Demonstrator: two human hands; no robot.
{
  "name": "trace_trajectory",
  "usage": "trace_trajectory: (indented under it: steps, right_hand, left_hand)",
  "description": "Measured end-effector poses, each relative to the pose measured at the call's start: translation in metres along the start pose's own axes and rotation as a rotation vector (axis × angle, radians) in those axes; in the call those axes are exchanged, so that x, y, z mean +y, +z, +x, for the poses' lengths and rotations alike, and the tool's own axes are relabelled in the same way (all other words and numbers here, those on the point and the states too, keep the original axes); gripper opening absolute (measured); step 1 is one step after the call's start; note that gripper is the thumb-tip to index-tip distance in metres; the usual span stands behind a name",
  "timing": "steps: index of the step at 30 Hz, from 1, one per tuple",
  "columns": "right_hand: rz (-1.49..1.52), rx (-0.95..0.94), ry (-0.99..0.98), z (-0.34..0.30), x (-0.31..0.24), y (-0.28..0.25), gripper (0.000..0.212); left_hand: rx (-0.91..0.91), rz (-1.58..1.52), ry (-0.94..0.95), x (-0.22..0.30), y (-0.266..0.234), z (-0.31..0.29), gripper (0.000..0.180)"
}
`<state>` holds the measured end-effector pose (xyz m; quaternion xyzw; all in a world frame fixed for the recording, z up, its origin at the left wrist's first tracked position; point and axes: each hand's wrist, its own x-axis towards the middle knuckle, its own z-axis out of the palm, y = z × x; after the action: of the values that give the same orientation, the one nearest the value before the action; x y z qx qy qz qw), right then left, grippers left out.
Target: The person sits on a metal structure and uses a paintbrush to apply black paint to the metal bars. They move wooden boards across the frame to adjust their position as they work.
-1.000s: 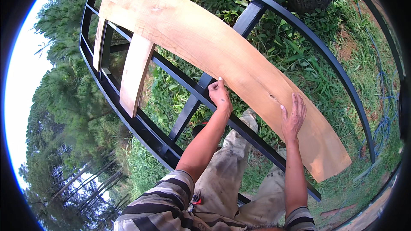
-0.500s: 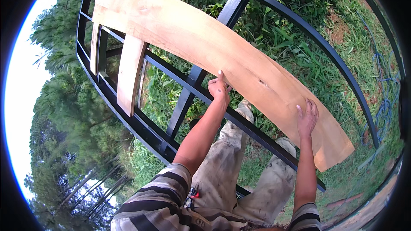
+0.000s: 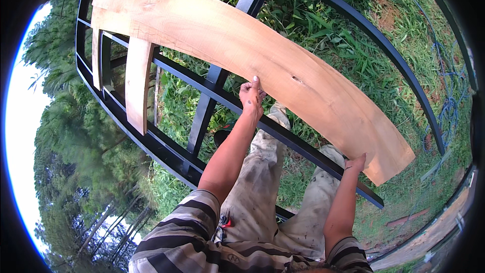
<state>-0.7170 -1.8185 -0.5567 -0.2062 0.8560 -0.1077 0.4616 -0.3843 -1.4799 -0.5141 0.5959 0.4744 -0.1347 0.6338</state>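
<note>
A long pale wooden plank (image 3: pixel 217 28) lies slantwise from the far left to the near right, with a small knot near its middle. My left hand (image 3: pixel 252 96) grips its near edge, thumb on top and fingers bent at or under the edge. Close to the plank's right end, my right hand (image 3: pixel 355 163) is closed at the same edge, its fingers mostly hidden beneath the wood. The plank's left end rests across a shorter board (image 3: pixel 138 83) and a narrow board (image 3: pixel 96 53), both laid on a black metal frame (image 3: pixel 222 96).
My legs (image 3: pixel 257 172) stand among the frame's bars, with one bar (image 3: pixel 303 152) crossing in front of them. A curved black rail (image 3: pixel 369 28) runs beyond the plank. Grass (image 3: pixel 343 50) covers the ground, blue cord (image 3: pixel 447 111) lies at right, and trees (image 3: pixel 65 136) rise at left.
My right hand has moved from the plank's top face to its near edge. My left hand keeps its grip. The whole scene has shifted slightly left in view.
</note>
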Motion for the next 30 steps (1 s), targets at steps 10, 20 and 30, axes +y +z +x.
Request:
trace_trajectory:
  steps: [10, 20, 30]
  right_hand:
    - [0.488, -0.287, 0.025, 0.126, 0.028, -0.036, 0.040]
    - [0.712, -0.450, -0.018, 0.154, 0.002, -0.039, 0.025]
    - [0.710, -0.585, 0.037, 0.112, 0.012, -0.026, 0.013]
  left_hand:
    - [-0.141, 0.024, 0.020, 0.021, 0.017, -0.039, 0.021]
    - [-0.129, -0.058, -0.035, 0.001, -0.002, -0.036, 0.014]
    - [-0.146, -0.070, 0.011, 0.018, -0.012, -0.017, 0.013]
